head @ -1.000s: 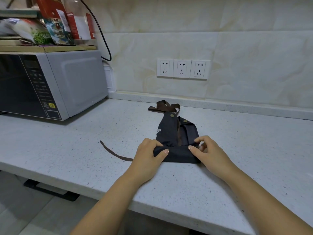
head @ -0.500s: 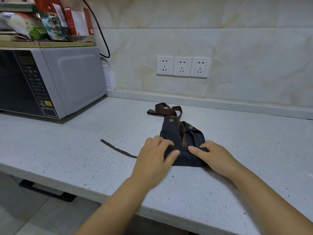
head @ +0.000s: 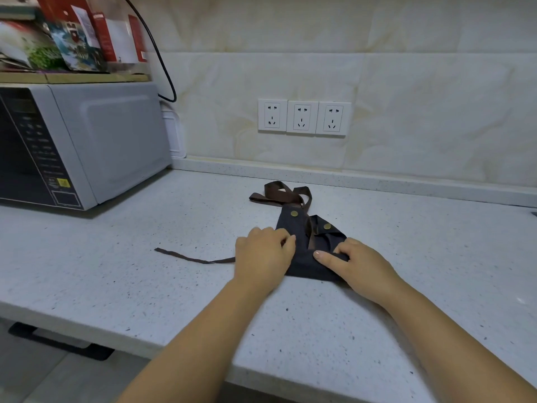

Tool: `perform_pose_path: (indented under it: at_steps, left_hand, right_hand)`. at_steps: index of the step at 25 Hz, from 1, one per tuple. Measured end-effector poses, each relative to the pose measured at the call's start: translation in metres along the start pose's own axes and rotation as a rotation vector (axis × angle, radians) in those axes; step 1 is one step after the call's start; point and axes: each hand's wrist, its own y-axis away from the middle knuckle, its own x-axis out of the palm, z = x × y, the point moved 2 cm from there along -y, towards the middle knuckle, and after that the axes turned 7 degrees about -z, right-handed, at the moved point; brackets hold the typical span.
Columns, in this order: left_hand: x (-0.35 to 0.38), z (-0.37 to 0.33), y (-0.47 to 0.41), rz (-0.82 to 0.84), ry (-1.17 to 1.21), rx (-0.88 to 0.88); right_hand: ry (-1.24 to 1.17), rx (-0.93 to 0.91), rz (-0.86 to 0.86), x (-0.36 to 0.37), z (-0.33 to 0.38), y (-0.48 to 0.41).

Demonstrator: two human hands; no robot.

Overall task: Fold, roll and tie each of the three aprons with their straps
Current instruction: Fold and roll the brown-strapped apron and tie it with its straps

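Marble wall [head: 406, 91] (three sockets [head: 302, 117]), speckled counter [head: 116, 271]

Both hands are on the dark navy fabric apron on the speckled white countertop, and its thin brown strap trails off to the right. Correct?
No: the head view shows the thin brown strap trailing left. The left hand and right hand are on the dark navy fabric apron, on the speckled white countertop.

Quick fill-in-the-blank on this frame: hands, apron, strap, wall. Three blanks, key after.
1. The left hand and right hand both hold the apron, on which ____ brass studs show.
2. The thin strap trails out across the countertop past the ____ hand.
3. The wall sockets number ____.
Missing words: two; left; three.
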Motion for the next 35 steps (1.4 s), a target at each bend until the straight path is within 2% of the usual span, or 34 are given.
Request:
perform_pose_path:
  at_steps: [2, 5, 6, 8, 10, 12, 15, 16, 19, 21, 26, 28, 31, 32, 35]
  left_hand:
    - [0.004, -0.007, 0.015, -0.172, -0.098, 0.108]
    - [0.014, -0.011, 0.016, -0.174, -0.09, 0.216]
    - [0.013, -0.014, 0.015, -0.167, -0.096, 0.225]
    - [0.012, -0.02, 0.013, -0.171, -0.141, 0.209]
    - [0.011, -0.023, 0.008, -0.059, -0.076, 0.152]
    - [0.009, -0.021, -0.006, 0.178, -0.012, 0.069]
    - [0.01, -0.027, -0.025, 0.387, -0.161, 0.171]
    - [0.014, -0.027, -0.025, 0.367, -0.223, 0.174]
    - [0.019, -0.032, -0.017, -0.089, -0.241, 0.092]
    - [0.025, -0.034, -0.008, -0.249, -0.188, 0.14]
    - [0.028, -0.038, -0.002, -0.189, -0.199, 0.218]
    - [0.019, -0.046, 0.0, -0.197, -0.224, 0.278]
    - [0.009, -0.054, 0.007, 0.001, -0.313, 0.404]
    - [0.008, -0.054, 0.009, 0.02, -0.306, 0.42]
    - [0.011, -0.053, 0.009, 0.035, -0.341, 0.416]
  right_hand:
    - [0.035, 0.039, 0.051, -0.001, 0.003, -0.012]
    - [0.011, 0.121, 0.118, -0.005, 0.003, -0.02]
    - [0.02, 0.117, 0.085, -0.004, 0.001, -0.019]
    - [0.057, 0.055, -0.101, -0.004, 0.0, -0.016]
    - [0.025, -0.026, -0.219, -0.006, -0.002, -0.013]
    - [-0.087, -0.049, -0.11, -0.006, -0.005, -0.013]
    - [-0.181, -0.02, 0.047, -0.006, -0.012, -0.016]
    - [-0.2, -0.007, 0.053, -0.004, -0.014, -0.018]
    - [-0.247, 0.074, -0.007, 0.004, -0.016, -0.029]
    - [-0.209, 0.15, -0.034, 0.006, -0.015, -0.038]
    - [-0.041, 0.141, -0.106, 0.004, -0.009, -0.039]
    - [-0.034, 0.146, -0.058, 0.0, -0.012, -0.036]
    - [-0.049, 0.179, 0.078, -0.009, -0.015, -0.032]
    - [-0.029, 0.189, 0.095, -0.012, -0.016, -0.031]
    - [0.076, 0.138, -0.003, -0.013, -0.006, -0.032]
